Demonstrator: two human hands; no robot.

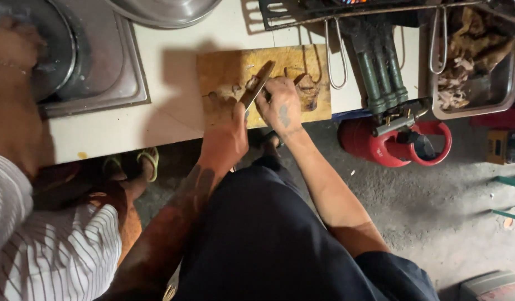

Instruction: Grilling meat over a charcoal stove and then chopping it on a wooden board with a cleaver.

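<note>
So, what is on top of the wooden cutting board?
On the cutting board lie brown meat pieces and a knife held by the left hand. The right hand covers part of the meat.

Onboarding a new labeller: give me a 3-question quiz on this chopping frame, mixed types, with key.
1. True or false: the left hand grips the cleaver over the wooden cutting board.
2. What does the right hand press down on?
A. the red gas cylinder
B. the cooked meat on the board
C. the metal tray
3. Fill in: at far left, a second person in a striped shirt reaches toward the steel ____.

Key: 1 true; 2 B; 3 sink.
</note>
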